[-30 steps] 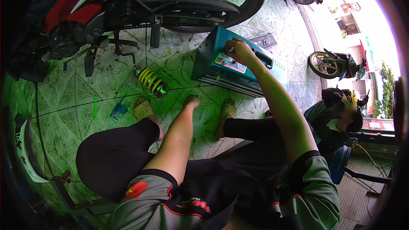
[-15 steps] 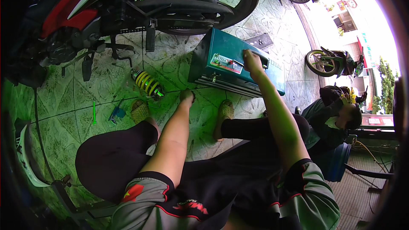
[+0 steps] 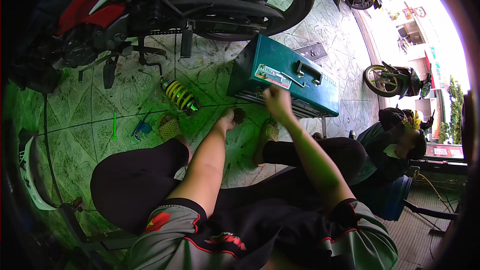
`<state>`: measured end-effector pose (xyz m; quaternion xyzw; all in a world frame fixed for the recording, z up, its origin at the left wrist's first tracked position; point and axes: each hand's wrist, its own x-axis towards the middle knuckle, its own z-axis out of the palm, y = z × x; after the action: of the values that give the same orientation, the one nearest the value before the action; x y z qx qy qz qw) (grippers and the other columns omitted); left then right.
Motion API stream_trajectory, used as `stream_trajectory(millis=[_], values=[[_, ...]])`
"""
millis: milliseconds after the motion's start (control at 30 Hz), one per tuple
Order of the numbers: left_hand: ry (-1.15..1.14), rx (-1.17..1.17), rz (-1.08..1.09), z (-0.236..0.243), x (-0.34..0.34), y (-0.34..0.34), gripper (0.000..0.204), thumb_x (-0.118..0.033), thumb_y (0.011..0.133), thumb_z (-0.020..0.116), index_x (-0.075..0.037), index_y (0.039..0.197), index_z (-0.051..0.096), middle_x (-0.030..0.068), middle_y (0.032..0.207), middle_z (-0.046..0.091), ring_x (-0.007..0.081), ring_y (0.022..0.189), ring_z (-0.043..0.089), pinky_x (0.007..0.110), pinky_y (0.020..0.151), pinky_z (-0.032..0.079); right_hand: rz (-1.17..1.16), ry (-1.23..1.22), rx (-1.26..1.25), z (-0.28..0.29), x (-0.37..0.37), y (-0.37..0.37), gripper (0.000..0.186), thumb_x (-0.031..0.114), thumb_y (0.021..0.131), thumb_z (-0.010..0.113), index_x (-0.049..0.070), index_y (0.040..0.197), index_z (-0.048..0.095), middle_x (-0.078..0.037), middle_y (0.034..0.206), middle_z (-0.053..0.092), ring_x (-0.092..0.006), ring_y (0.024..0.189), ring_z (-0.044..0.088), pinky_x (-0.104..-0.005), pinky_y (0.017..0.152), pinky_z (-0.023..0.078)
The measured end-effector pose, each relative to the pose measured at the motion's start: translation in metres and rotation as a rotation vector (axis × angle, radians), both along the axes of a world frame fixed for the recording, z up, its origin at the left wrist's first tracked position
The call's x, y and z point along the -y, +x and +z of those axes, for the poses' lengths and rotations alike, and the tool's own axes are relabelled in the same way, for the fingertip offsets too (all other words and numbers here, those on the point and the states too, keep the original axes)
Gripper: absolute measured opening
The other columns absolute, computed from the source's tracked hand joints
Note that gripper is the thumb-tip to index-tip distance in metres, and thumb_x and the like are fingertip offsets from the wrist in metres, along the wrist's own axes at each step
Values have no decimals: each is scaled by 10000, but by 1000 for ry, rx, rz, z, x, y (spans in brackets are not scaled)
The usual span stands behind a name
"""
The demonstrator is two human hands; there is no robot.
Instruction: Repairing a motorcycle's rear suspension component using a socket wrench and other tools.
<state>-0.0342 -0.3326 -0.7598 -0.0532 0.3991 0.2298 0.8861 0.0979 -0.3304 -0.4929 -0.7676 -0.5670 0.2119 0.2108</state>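
My left hand (image 3: 228, 118) is low over the floor, its fingers closed on a dark brown lump (image 3: 240, 115) whose kind I cannot make out. To its right stands a green metal toolbox (image 3: 325, 93) with the lid down. On its lid are a black carrying handle (image 3: 310, 73) and a silver bar (image 3: 288, 76). My right hand (image 3: 278, 102) is at the toolbox's near upper edge, fingers curled in. The hand covers what its fingertips touch. A shock absorber (image 3: 178, 95) with a yellow coil spring lies on the tiles, left of the toolbox.
A motorcycle (image 3: 200, 7) spans the far side. A green-lit wrench (image 3: 114, 125) and a small blue tool (image 3: 143, 127) lie at left. My sandalled feet (image 3: 169, 126) flank the left hand. Another person (image 3: 387, 150) sits at right; a parked motorbike (image 3: 395, 79) stands beyond.
My right hand has left the toolbox's lid handle and moved left and nearer, to the box's near edge. The left hand has turned, so the brown lump in it shows.
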Motion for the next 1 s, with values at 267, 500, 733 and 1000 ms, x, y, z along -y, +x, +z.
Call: stream_trajectory(millis=[267, 500, 733, 1000], values=[[144, 713, -286, -21, -14, -10, 277, -258, 1008, 439, -96, 992, 663, 78, 902, 715, 230, 756, 678, 395, 711, 589, 186, -190, 226, -116, 46, -49, 312, 270, 772, 730, 17, 944, 667, -238, 958, 699, -446, 874, 672, -511, 759, 547], [92, 155, -155, 37, 9, 15, 288, -271, 1015, 451, -135, 870, 659, 45, 796, 680, 188, 661, 630, 334, 580, 519, 233, -87, 138, -84, 57, -39, 359, 215, 805, 710, 20, 1089, 609, -223, 1005, 653, -455, 911, 641, -510, 786, 531], [138, -205, -47, -12, -1, -9, 341, -258, 1019, 453, -118, 738, 585, 57, 611, 590, 206, 474, 536, 348, 419, 395, -107, 585, 389, 10, -24, -56, 428, 293, 865, 729, 36, 1149, 537, -201, 1080, 563, -399, 1044, 573, -481, 832, 484], [203, -250, 74, -30, -7, 5, 278, -171, 987, 457, -102, 730, 538, 80, 547, 520, 227, 381, 474, 376, 351, 332, 226, 187, 508, 11, -80, 6, 341, 363, 914, 689, 106, 1106, 576, -166, 1071, 585, -417, 889, 625, -525, 704, 507]])
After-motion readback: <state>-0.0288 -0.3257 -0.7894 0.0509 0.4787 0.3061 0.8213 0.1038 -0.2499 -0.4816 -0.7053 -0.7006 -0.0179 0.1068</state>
